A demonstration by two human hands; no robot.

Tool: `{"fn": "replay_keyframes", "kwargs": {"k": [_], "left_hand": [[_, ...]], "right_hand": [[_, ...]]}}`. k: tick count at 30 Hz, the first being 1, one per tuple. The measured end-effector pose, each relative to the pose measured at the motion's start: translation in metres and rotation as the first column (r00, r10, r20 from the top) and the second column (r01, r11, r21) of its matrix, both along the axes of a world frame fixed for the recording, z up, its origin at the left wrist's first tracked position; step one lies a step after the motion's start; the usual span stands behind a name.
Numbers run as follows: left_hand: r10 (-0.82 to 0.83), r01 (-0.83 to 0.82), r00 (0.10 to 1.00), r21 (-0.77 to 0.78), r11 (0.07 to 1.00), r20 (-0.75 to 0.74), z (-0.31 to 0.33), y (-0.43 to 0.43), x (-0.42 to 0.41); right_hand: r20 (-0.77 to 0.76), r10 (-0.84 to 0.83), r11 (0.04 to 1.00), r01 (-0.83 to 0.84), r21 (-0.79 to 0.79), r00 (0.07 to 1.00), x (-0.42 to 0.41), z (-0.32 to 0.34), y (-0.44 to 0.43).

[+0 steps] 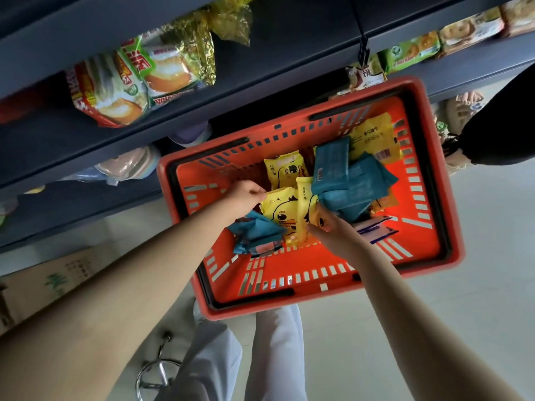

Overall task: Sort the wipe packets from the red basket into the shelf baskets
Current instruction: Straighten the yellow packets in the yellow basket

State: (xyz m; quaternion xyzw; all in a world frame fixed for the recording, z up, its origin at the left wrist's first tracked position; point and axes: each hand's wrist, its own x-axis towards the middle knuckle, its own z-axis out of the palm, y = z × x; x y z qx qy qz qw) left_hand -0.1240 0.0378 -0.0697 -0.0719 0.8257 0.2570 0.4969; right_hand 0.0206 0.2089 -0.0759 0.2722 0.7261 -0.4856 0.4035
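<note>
The red basket (pixel 434 198) stands on the floor below me, holding several yellow duck-print wipe packets (pixel 285 169) and teal wipe packets (pixel 333 166). My left hand (pixel 246 198) reaches in from the left and pinches the upper edge of a yellow duck packet (pixel 282 208). My right hand (pixel 333 230) comes in from the right, its fingers holding a thin upright yellow packet (pixel 303 215). More teal packets (pixel 254 233) lie under my left wrist. White and purple packets (pixel 373 230) sit to the right of my right hand.
Dark blue shelves (pixel 86 146) run along the top and left, stocked with snack bags (pixel 121 85) and biscuit packs (pixel 414 50). A cardboard box (pixel 43 285) lies at lower left. A metal stool base (pixel 156 374) stands near my white-trousered legs. Another person's dark sleeve (pixel 506 120) is at right.
</note>
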Motion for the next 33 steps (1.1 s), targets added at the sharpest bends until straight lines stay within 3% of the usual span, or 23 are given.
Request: {"fn": "replay_keyframes", "kwargs": {"k": [4,8,13,17,22,29,33], "left_hand": [[0.123,-0.127,0.991,0.091,0.988,0.047,0.008,-0.006,0.005],[0.382,-0.389,0.921,0.143,0.91,0.078,0.012,-0.011,0.004],[0.296,-0.276,0.954,0.231,0.933,-0.055,0.011,-0.028,-0.004],[0.306,-0.273,0.946,0.238,0.932,-0.111,0.018,-0.038,-0.009],[0.263,-0.231,0.961,0.282,0.931,-0.082,0.05,-0.038,-0.002],[0.368,-0.316,0.93,0.45,0.835,-0.028,0.164,-0.065,0.001],[0.54,-0.429,0.84,0.547,0.719,-0.05,0.277,-0.091,-0.001]], "right_hand": [[-0.053,-0.077,0.995,0.073,-0.064,0.996,-0.003,0.009,-0.015],[-0.028,-0.322,0.921,0.306,-0.241,0.946,-0.022,0.015,-0.048],[0.033,-0.474,0.84,0.463,-0.283,0.88,-0.038,0.01,-0.078],[0.045,-0.649,0.717,0.63,-0.3,0.76,-0.038,0.01,-0.088],[-0.053,-0.746,0.662,0.73,-0.168,0.664,-0.032,0.025,-0.084],[-0.159,-0.775,0.628,0.715,-0.306,0.612,-0.031,0.142,-0.081],[-0.228,-0.841,0.538,0.716,-0.445,0.49,-0.027,0.253,-0.083]]}}
